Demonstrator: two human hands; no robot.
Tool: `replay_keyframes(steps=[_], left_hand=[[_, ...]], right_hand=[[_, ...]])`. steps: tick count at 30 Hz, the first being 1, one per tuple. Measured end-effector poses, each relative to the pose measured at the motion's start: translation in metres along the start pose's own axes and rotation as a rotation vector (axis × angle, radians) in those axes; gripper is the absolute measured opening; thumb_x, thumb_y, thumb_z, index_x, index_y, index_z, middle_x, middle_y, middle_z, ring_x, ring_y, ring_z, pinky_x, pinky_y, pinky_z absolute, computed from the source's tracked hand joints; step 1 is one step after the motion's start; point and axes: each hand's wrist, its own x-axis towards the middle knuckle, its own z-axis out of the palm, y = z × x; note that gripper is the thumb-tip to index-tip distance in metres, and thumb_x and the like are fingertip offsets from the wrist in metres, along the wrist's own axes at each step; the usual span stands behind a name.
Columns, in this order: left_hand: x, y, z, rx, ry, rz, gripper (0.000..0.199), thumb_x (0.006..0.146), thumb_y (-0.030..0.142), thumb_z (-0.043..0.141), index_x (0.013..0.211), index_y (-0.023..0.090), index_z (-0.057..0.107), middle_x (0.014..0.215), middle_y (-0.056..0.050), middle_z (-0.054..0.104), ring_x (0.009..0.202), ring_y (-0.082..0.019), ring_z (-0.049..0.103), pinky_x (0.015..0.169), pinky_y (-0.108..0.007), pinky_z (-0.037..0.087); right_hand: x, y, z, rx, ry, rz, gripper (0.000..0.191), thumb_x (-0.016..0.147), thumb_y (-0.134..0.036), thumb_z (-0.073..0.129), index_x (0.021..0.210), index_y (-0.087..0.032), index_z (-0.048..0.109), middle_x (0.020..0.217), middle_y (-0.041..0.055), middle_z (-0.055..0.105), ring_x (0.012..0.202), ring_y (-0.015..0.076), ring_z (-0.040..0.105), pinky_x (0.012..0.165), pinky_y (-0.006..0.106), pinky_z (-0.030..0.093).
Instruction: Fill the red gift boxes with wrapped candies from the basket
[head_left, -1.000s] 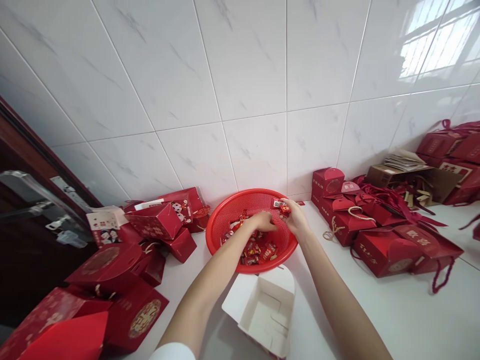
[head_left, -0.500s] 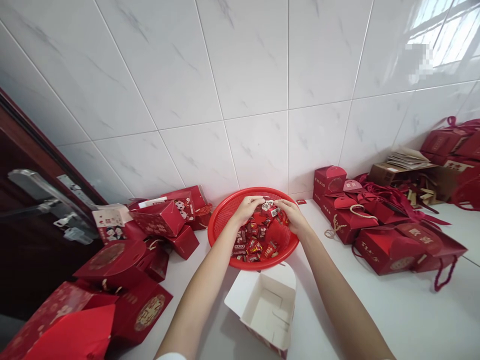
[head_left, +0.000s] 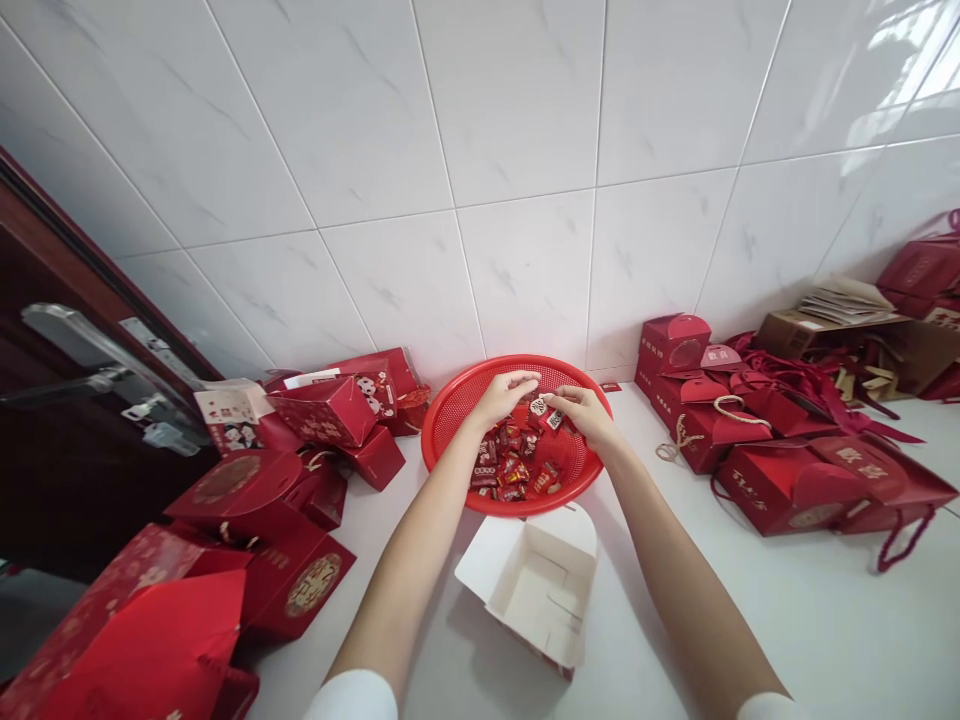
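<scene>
- Before you rises a wall [head_left: 525, 110] of pale, grey-veined tiles.
- Your white tabletop [head_left: 862, 640] runs along its foot.
- On your left is a dark door [head_left: 67, 420] with a metal handle and keys hanging beside it.
- Red boxes [head_left: 300, 580], some with gold emblems, are heaped on your left.
- More red cartons [head_left: 795, 485], several with cord handles, crowd your right side.
- In the middle, near the wall, your red basket [head_left: 450, 410] has perforated sides.
- Your open box [head_left: 536, 590] sits just in front of the basket, its white inside facing up and a flap spread towards the left.
- Your left hand [head_left: 508, 397] is over the basket, fingertips bunched; you cannot tell from here whether its grip has anything in it.
- Your right hand [head_left: 586, 416] is over the basket's right part, its grip pinching a barcoded packet [head_left: 555, 419] whose wrapper sticks out towards your left hand.
- Below your 2 hands, wrapped sweets [head_left: 514, 468], mostly red, lie in the basket, gathered towards its front.
- Just beyond the basket's right rim, 1 small red sachet [head_left: 610, 387] lies on the tabletop.
</scene>
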Motion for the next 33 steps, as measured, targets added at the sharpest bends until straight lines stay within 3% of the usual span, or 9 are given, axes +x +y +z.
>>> replay_keyframes(steps=[3,9,16,18,20,22,24,31,33], left_hand=[[0.001,-0.006,-0.009,0.116,0.035,-0.011,0.026,0.084,0.035,0.064,0.093,0.015,0.076,0.095,-0.008,0.076,0.088,-0.02,0.067,0.083,-0.032,0.052],[-0.014,-0.016,-0.031,0.532,-0.197,-0.214,0.019,0.073,0.02,0.064,0.085,0.018,0.078,0.074,-0.003,0.075,0.068,-0.018,0.066,0.068,-0.027,0.051],[-0.031,-0.019,-0.044,0.771,-0.316,-0.437,0.017,0.065,0.007,0.061,0.06,0.018,0.074,0.057,-0.002,0.07,0.059,-0.018,0.066,0.062,-0.025,0.05],[-0.031,-0.019,-0.043,0.833,-0.347,-0.48,0.019,0.065,0.005,0.06,0.065,0.017,0.075,0.063,-0.004,0.072,0.063,-0.02,0.068,0.063,-0.025,0.051],[-0.029,-0.019,-0.04,0.887,-0.336,-0.471,0.034,0.068,0.004,0.058,0.09,0.018,0.079,0.083,-0.005,0.078,0.077,-0.021,0.072,0.071,-0.025,0.052],[-0.027,-0.018,-0.037,0.933,-0.293,-0.428,0.055,0.072,0.002,0.054,0.12,0.023,0.071,0.11,-0.005,0.076,0.099,-0.02,0.07,0.084,-0.023,0.051],[-0.027,-0.015,-0.036,0.976,-0.25,-0.401,0.062,0.076,0.002,0.051,0.132,0.025,0.063,0.127,-0.005,0.07,0.112,-0.019,0.066,0.091,-0.022,0.048],[-0.031,-0.006,-0.035,1.166,-0.119,-0.54,0.03,0.083,0.024,0.06,0.11,0.017,0.073,0.122,-0.017,0.071,0.111,-0.031,0.067,0.085,-0.032,0.052],[-0.032,-0.006,-0.033,1.196,-0.137,-0.585,0.036,0.075,0.038,0.072,0.104,0.016,0.074,0.119,-0.018,0.071,0.108,-0.033,0.068,0.083,-0.033,0.053]], right_hand=[[-0.001,-0.001,-0.001,0.006,-0.023,0.021,0.037,0.06,-0.043,0.085,0.054,-0.02,0.056,0.046,-0.0064,0.048,0.038,0.0048,0.032,0.035,0.021,0.017],[0.003,0.001,-0.004,0.059,-0.009,0.022,0.044,0.061,-0.05,0.083,0.052,-0.021,0.051,0.046,-0.0048,0.05,0.036,0.0054,0.033,0.035,0.023,0.017],[0.003,-0.002,-0.005,0.052,-0.012,0.037,0.049,0.06,-0.054,0.082,0.053,-0.021,0.047,0.045,-0.0063,0.044,0.036,0.0047,0.033,0.034,0.022,0.02],[0.003,-0.002,-0.004,0.039,-0.014,0.046,0.048,0.06,-0.054,0.081,0.054,-0.02,0.047,0.046,-0.0064,0.044,0.036,0.0045,0.034,0.034,0.021,0.02],[0.003,-0.002,-0.004,0.034,-0.018,0.042,0.048,0.061,-0.053,0.081,0.054,-0.02,0.047,0.046,-0.0063,0.045,0.036,0.0045,0.034,0.034,0.022,0.02],[0.003,-0.002,-0.005,0.038,-0.018,0.037,0.048,0.061,-0.053,0.08,0.054,-0.021,0.046,0.047,-0.0063,0.045,0.036,0.0045,0.034,0.034,0.022,0.02],[0.003,-0.001,-0.005,0.04,-0.01,0.035,0.048,0.061,-0.053,0.08,0.055,-0.021,0.046,0.047,-0.0064,0.045,0.036,0.0045,0.034,0.034,0.022,0.02],[0.002,-0.003,-0.004,0.05,0.007,0.044,0.048,0.059,-0.054,0.081,0.056,-0.021,0.047,0.047,-0.0064,0.045,0.036,0.0047,0.034,0.034,0.022,0.019],[0.002,-0.003,-0.003,0.048,0.01,0.043,0.048,0.059,-0.054,0.081,0.056,-0.02,0.047,0.048,-0.0064,0.045,0.036,0.0046,0.033,0.034,0.022,0.019]])
